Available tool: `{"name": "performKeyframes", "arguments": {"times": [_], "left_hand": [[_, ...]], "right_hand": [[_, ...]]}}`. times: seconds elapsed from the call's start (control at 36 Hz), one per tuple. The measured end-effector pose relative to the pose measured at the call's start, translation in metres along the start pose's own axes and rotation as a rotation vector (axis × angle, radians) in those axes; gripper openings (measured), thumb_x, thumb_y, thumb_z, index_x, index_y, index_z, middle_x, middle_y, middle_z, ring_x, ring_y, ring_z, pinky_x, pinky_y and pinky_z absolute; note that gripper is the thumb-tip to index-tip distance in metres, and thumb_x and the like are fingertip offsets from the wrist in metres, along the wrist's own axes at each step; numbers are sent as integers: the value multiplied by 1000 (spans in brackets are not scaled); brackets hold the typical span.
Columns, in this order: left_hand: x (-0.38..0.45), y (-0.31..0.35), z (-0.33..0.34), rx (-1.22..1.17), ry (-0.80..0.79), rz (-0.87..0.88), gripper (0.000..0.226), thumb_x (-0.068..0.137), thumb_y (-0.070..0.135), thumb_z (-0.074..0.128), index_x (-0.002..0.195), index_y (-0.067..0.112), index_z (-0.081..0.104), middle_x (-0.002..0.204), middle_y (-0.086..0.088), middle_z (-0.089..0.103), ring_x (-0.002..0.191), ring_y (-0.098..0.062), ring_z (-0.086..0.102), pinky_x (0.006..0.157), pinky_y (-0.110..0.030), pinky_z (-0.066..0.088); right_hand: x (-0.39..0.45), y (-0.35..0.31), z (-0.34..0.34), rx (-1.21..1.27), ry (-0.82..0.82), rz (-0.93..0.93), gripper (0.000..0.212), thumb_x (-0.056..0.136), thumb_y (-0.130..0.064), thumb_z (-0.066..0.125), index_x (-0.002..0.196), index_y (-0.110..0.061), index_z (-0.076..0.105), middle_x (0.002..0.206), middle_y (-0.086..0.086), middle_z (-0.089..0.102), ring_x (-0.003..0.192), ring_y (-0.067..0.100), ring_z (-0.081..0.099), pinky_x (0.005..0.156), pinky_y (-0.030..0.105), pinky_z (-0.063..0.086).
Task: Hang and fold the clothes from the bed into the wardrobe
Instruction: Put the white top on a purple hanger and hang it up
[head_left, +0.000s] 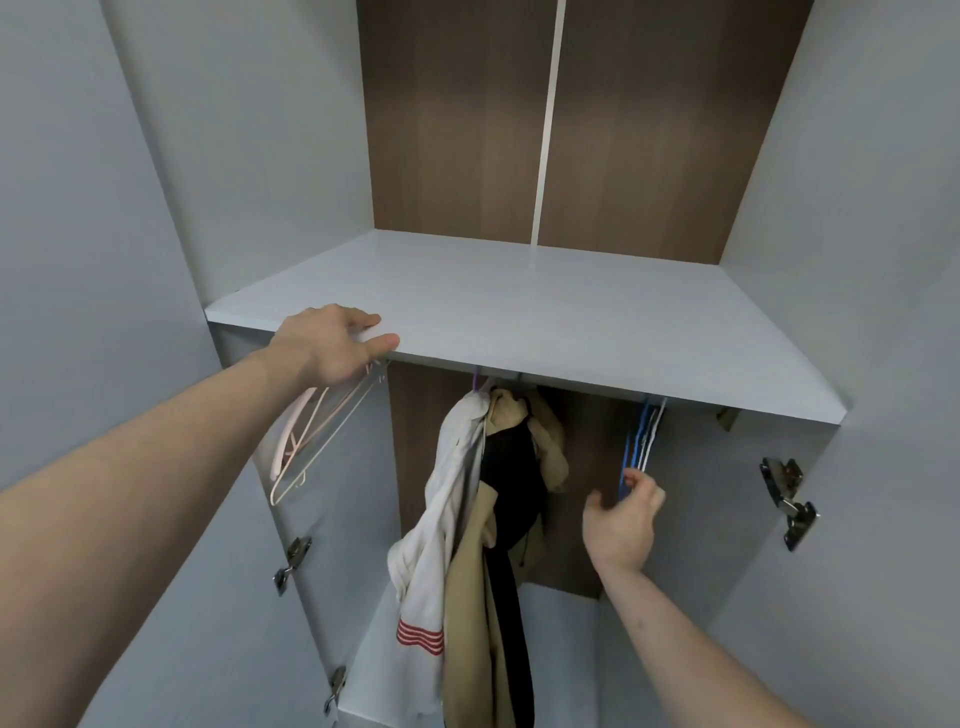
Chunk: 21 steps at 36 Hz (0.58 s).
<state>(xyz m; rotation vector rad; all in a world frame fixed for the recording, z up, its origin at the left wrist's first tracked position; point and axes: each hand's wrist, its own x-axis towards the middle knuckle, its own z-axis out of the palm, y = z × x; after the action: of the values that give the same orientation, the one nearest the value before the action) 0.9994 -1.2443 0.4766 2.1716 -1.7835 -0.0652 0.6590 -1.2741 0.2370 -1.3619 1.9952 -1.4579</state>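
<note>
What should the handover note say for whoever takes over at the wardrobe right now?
Left hand: rests on the front edge of the shelf, holding pink hangers that dangle below it.
Right hand: fingertips on the blue and white hangers on the rail, nothing gripped yet.
Done: white garment, beige garment and black garment hang under the shelf.
Left: take empty hangers, fetch the remaining clothes from the bed, which is out of view, hang or fold them.

Two bare forearms are seen, no sleeves reached within view. Left hand (332, 345) and right hand (623, 519) are ungloved, unadorned.
</note>
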Motion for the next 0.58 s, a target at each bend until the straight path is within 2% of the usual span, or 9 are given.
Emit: {"name": "performKeyframes", "arguments": {"times": [0.08, 0.17, 0.22, 0.33, 0.42, 0.58], "left_hand": [[-1, 1, 0, -15, -1, -11, 68, 92, 72, 46, 147, 32, 51, 155, 2, 47, 140, -29, 45, 114, -41, 35], [-2, 2, 0, -28, 0, -20, 67, 93, 71, 48, 147, 32, 52, 155, 2, 48, 140, -29, 46, 114, -41, 35], [-3, 3, 1, -29, -2, -21, 67, 93, 70, 47, 147, 31, 51, 155, 1, 48, 140, -29, 46, 114, -41, 35], [-3, 5, 0, -30, -11, -32, 67, 94, 70, 47, 148, 31, 50, 156, 2, 46, 141, -30, 44, 114, -40, 34], [-3, 4, 1, -42, -14, -40, 66, 94, 69, 48, 148, 32, 50, 157, 3, 44, 142, -29, 44, 115, -39, 33], [-3, 3, 4, -65, -22, -59, 64, 94, 68, 49, 148, 34, 49, 158, 4, 43, 142, -29, 43, 115, -39, 33]], "right_hand": [[8, 16, -6, -130, -75, 69, 50, 85, -15, 73, 125, -20, 43, 130, 8, 44, 88, 43, 66, 69, 39, 44], [13, 26, -8, -209, -178, 169, 53, 85, -16, 72, 131, -18, 45, 134, 9, 52, 106, 42, 64, 85, 46, 50], [15, 30, -7, -241, -223, 201, 50, 86, -15, 70, 131, -17, 50, 133, 10, 57, 112, 40, 63, 92, 45, 50], [17, 32, -5, -300, -296, 243, 28, 90, -17, 61, 118, -21, 59, 117, 13, 68, 106, 39, 66, 85, 39, 52], [18, 30, -1, -251, -312, 238, 17, 94, -18, 55, 108, -23, 63, 111, 12, 68, 102, 38, 66, 83, 35, 51], [6, 14, 9, -111, -321, 134, 7, 96, -17, 56, 94, -24, 58, 92, 7, 68, 88, 36, 66, 80, 39, 56]]}}
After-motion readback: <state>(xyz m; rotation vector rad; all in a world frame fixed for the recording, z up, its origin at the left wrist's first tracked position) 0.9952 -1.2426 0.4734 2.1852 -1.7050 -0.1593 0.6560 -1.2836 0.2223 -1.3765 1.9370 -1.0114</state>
